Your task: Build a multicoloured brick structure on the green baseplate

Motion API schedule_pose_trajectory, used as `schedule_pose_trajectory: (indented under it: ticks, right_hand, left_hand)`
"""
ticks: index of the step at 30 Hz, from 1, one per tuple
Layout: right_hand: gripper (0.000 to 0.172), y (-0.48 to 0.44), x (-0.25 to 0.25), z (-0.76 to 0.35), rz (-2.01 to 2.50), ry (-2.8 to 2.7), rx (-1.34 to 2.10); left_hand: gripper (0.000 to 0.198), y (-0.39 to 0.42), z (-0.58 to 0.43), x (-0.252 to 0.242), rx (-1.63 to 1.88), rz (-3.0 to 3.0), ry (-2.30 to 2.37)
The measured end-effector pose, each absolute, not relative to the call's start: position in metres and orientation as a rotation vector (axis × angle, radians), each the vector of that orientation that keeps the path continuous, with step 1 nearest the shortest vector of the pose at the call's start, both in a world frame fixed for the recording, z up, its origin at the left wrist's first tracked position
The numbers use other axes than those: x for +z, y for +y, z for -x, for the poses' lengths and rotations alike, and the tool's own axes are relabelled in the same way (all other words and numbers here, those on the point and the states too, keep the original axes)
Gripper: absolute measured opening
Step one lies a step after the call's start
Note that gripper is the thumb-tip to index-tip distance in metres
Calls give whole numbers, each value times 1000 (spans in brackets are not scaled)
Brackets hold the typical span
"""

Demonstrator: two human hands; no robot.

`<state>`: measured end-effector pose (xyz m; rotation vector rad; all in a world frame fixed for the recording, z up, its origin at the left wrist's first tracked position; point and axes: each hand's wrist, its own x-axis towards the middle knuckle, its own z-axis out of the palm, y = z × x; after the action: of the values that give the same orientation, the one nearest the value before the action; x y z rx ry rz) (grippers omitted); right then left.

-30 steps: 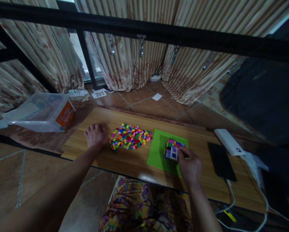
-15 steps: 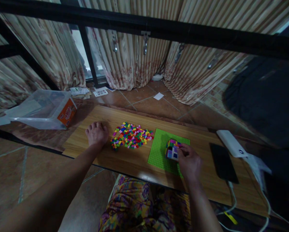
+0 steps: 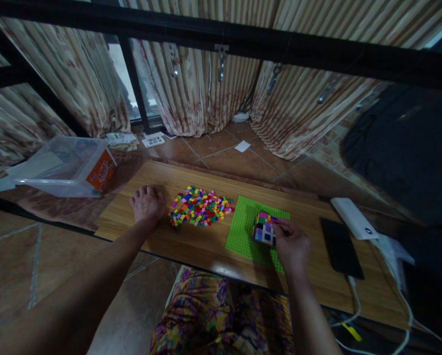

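My left hand (image 3: pixel 147 203) lies palm down on the wooden board, fingers slightly bent and holding nothing. Just right of it spreads a loose pile of small colourful building bricks (image 3: pixel 202 207). A green studded baseplate (image 3: pixel 239 231) lies farther right. On it stands a small boxy brick model (image 3: pixel 264 233) with purple, white and dark blue on its near side and mixed colours on top. Thumb and fingers of my right hand (image 3: pixel 292 244) are pinched at the model's upper right edge, on what looks like a small brick there. The fingertips partly hide that corner.
A clear plastic bin (image 3: pixel 69 167) with an orange label stands beyond the board's left end. On the right lie a black phone (image 3: pixel 341 248) with a cable plugged in and a white power bank (image 3: pixel 352 218). Curtains (image 3: pixel 206 93) hang behind a dark metal bar.
My right hand has shifted slightly to the right, so more of the model's near side shows. My left hand stays in place on the board.
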<state>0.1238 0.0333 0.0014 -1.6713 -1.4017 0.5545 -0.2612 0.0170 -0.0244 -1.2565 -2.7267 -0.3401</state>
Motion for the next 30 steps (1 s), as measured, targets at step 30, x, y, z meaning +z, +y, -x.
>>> schedule_pose_trajectory:
  ticks: [30]
  right_hand:
    - [30,7,1,-111,1415,-1087,635]
  left_hand:
    - [43,18,261,-25,-392,1254,-2730]
